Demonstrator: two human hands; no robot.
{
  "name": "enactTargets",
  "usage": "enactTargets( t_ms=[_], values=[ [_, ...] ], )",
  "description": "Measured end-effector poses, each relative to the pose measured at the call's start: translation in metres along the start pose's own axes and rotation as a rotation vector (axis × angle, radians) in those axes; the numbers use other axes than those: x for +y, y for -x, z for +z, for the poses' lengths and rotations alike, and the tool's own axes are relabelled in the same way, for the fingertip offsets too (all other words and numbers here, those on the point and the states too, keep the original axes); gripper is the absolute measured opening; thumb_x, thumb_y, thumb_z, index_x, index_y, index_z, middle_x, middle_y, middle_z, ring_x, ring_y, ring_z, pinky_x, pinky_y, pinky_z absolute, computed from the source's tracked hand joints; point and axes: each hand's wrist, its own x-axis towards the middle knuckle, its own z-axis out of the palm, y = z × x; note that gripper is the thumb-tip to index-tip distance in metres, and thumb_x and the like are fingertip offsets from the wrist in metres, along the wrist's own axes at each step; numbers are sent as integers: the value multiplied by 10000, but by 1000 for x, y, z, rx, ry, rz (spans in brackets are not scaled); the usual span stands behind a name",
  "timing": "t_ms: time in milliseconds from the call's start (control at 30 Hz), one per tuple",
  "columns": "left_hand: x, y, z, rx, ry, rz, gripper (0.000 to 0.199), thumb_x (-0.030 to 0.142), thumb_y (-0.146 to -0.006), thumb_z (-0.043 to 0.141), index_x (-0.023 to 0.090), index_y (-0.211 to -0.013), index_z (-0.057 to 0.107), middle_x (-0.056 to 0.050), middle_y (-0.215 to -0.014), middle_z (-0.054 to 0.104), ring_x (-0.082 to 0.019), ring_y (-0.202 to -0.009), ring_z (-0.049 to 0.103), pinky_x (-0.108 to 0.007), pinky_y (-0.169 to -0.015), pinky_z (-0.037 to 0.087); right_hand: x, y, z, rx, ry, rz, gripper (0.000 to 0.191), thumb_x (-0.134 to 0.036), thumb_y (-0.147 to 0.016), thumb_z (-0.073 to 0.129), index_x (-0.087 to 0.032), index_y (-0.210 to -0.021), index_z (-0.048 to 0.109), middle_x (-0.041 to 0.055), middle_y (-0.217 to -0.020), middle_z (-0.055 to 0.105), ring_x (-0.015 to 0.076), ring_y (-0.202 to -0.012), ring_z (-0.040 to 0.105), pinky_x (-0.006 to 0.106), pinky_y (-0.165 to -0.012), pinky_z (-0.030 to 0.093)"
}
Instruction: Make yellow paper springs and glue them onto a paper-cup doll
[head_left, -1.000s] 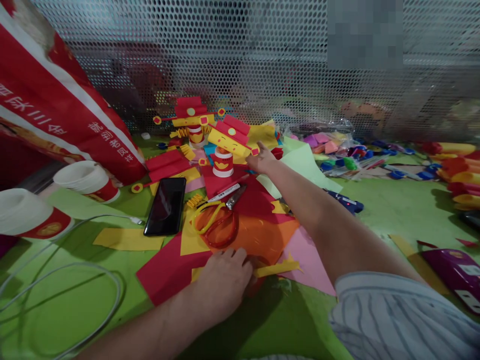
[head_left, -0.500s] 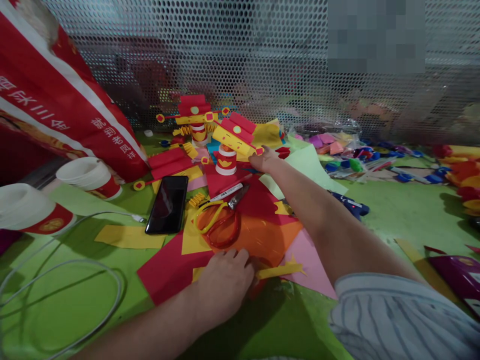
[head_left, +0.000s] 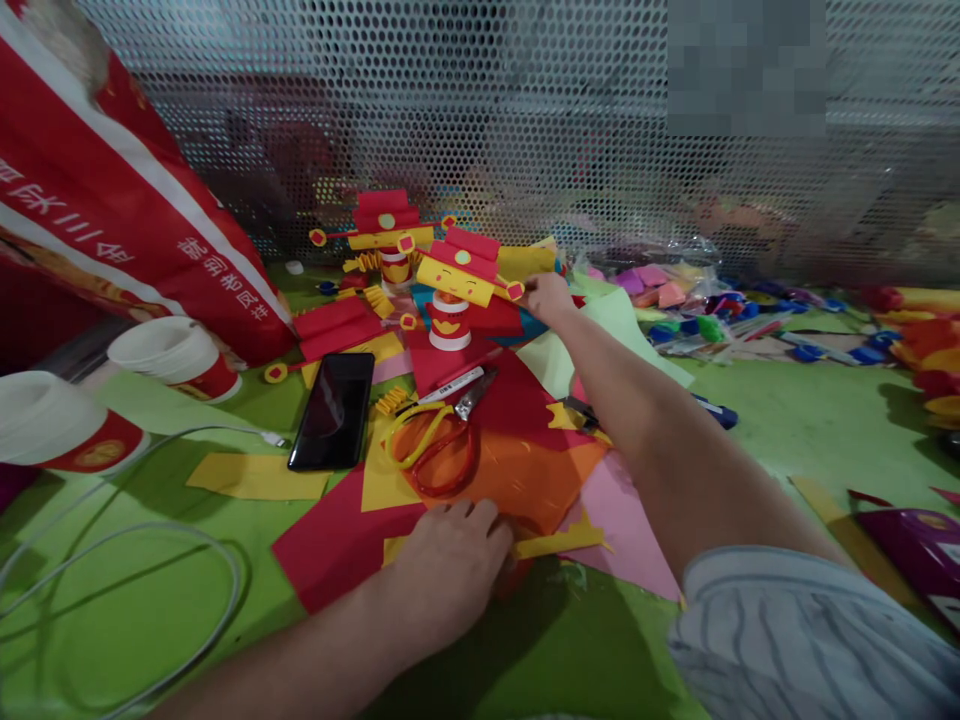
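A paper figure with a yellow smiling head and red hat (head_left: 457, 270) sits on a red-and-white paper cup (head_left: 450, 322). Just beside the coin-shaped tip at the right of its hat is my right hand (head_left: 549, 298), fingers slightly bent and nothing visible in them; whether they touch the tip is unclear. A similar figure (head_left: 390, 235) stands behind to the left. My left hand (head_left: 454, 565) rests low on the coloured papers, its curled fingers over a yellow paper strip with a jagged end (head_left: 566, 542). Scissors (head_left: 442, 455) with yellow and red handles lie beyond it, touching a white marker (head_left: 454, 385).
A black phone (head_left: 334, 410) and a white cable (head_left: 225, 530) lie left, near stacked paper cups (head_left: 176, 355) and a big red bag (head_left: 172, 200). Colourful craft bits (head_left: 675, 300) lie at the back right, before a perforated metal screen (head_left: 480, 110). A purple object (head_left: 911, 555) sits far right.
My right hand has drawn a little to the right, away from the hat's tip. The front figure's head has shifted left and tilts less. My left hand has stayed put.
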Motion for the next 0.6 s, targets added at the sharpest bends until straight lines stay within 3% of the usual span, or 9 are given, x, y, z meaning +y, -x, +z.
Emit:
enactTargets(
  t_ms=[167,333,500,600],
  values=[
    [1,1,-3,-1,-12,2,177,180,-862,419,174,-940,578,-59,-890,589,-212,-771,577,-345,-634,474,9,-4,-14,141,-157,199,456,-199,-838,250,-99,-1069,630,103,-916,672,222,-846,634,290,-646,480],
    [1,1,-1,20,-12,60,165,140,-855,428,169,-896,585,-48,-842,611,-200,-733,578,-336,-631,472,14,-6,-42,332,-351,369,465,-179,-834,216,-74,-1077,598,120,-1002,640,227,-910,601,312,-694,450],
    [2,2,-3,20,-44,95,131,87,-817,461,164,-822,566,-42,-798,607,-195,-723,577,-319,-619,465,21,-10,-71,528,-440,420,361,-208,-862,308,-69,-1028,596,133,-1069,602,259,-1024,513,490,-866,325],
    [0,2,-4,60,-67,100,127,85,-814,459,165,-823,557,-37,-793,603,-191,-709,575,-313,-602,466,35,-16,-82,695,-435,372,299,-233,-864,379,-27,-946,580,147,-1047,585,267,-1054,457,576,-856,273]
  ],
)
